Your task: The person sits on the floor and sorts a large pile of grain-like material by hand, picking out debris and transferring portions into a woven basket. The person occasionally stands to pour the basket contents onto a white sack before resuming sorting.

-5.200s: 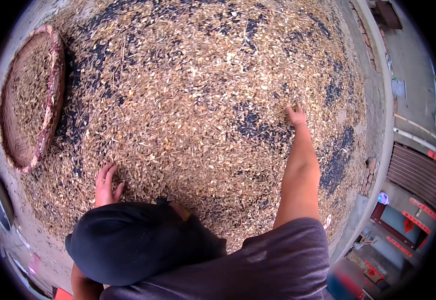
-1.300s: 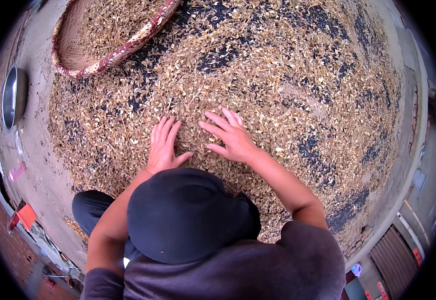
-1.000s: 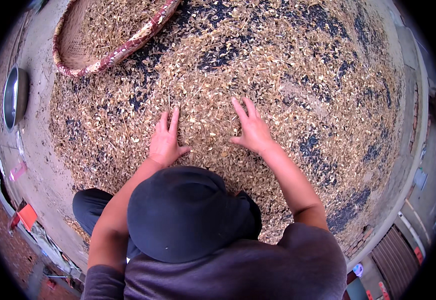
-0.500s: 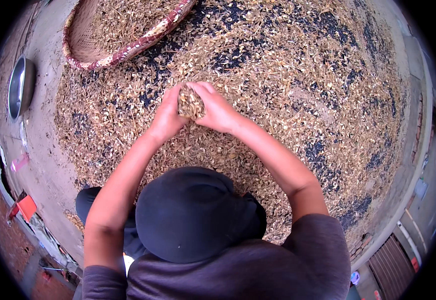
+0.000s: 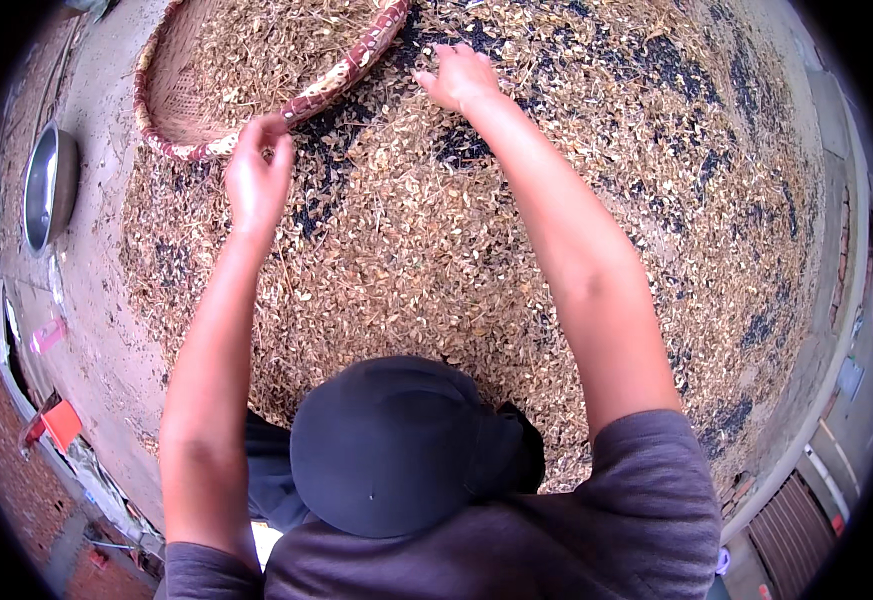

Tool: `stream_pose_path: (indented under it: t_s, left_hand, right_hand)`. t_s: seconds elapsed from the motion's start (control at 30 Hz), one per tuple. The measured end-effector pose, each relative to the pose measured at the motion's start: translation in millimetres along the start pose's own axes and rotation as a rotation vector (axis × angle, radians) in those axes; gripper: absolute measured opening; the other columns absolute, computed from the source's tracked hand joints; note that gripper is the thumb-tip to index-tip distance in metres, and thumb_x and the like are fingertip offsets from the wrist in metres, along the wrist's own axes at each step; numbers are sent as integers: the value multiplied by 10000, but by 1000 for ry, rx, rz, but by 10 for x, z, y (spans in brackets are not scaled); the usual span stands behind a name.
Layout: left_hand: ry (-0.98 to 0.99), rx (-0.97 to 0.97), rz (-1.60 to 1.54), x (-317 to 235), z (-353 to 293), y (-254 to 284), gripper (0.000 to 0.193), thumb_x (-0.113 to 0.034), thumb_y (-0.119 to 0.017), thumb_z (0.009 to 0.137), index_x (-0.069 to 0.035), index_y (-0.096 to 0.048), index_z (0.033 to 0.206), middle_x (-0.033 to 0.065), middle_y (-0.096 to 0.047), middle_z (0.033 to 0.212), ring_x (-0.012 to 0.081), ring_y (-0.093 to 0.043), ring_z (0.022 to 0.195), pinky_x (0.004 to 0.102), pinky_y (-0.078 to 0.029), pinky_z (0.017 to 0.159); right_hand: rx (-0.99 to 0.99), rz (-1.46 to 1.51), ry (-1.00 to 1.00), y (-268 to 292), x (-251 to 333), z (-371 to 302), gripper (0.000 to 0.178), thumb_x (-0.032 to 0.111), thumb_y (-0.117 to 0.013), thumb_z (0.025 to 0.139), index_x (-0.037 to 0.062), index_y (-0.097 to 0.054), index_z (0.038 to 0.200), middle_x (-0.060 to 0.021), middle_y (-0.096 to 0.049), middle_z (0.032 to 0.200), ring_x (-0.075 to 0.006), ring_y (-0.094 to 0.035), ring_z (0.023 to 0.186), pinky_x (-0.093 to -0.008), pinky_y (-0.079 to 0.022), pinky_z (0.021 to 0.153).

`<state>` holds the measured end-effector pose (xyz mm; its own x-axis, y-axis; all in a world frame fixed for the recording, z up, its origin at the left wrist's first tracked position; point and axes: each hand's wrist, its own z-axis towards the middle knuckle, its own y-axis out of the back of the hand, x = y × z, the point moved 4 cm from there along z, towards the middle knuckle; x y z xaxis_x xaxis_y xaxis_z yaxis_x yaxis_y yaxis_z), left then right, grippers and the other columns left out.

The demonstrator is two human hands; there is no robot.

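Note:
Dry husks and pods [image 5: 396,230] lie in a broad layer, with black seeds [image 5: 331,135] showing through in dark patches. At the upper left rests a woven basket, its rim [image 5: 356,62] wrapped in red and cream patterned cloth, holding more husks. My left hand [image 5: 258,178] is beside the near part of that rim, its fingers bent and the thumb apart; I see nothing in it. Whether it touches the rim I cannot tell. Further to the right, my right hand [image 5: 459,78] reaches over the husks and black seeds, palm down with fingers spread, holding nothing visible.
A shiny metal basin [image 5: 50,187] stands on the concrete at the left. Below it are a pink item [image 5: 48,336] and an orange object [image 5: 61,424]. Along the right runs a raised concrete edge [image 5: 849,270], with a brown ridged panel [image 5: 788,528] at the lower right.
My hands were together around a clump of husks and have come apart, the clump gone from them. Both have moved away from me, the left toward the basket rim, the right further out.

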<state>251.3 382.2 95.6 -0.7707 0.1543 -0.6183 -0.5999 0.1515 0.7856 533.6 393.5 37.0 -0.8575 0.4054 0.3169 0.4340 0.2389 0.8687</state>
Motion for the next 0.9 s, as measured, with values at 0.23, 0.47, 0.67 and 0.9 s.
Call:
stream_pose_path:
  t_s: [0.23, 0.47, 0.67, 0.9]
  left_hand:
    - [104, 325, 142, 201, -756, -793, 713, -136, -686, 837, -42, -354, 1461, 214, -473, 1410, 345, -421, 1334, 415, -339, 1160]
    - [-94, 527, 281, 139, -1361, -819, 876, -131, -751, 752, -13, -291, 1488, 222, -383, 1454, 396, -383, 1329, 448, -348, 1136]
    - [-280, 436, 180, 27, -1680, -732, 912, -140, -814, 716, -89, -335, 1490, 186, -395, 1449, 383, -388, 1319, 445, -339, 1131]
    - [-37, 538, 375, 165, -1638, -655, 1057, -323, -874, 689, -145, -255, 1527, 168, -384, 1424, 378, -498, 1236, 428, -493, 995]
  right_hand:
    - [127, -23, 250, -914, 378, -559, 598, 579, -439, 964, 257, -463, 1468, -90, -337, 1566, -334, -214, 1465, -526, -170, 1196]
    - [31, 124, 729, -1271, 389, -1906, 442, 272, -710, 829, 151, -626, 1245, -91, -491, 1424, -372, -367, 1365, -549, -269, 1123]
    - [-125, 283, 624, -930, -490, -2568, 628, 282, -716, 854, 259, -480, 1436, -58, -390, 1528, -358, -333, 1404, -542, -278, 1145]
    - [237, 50, -531, -418, -2426, -3048, 1004, 319, -780, 802, 209, -151, 1577, -241, -211, 1575, -413, -351, 1401, -444, -315, 1178]
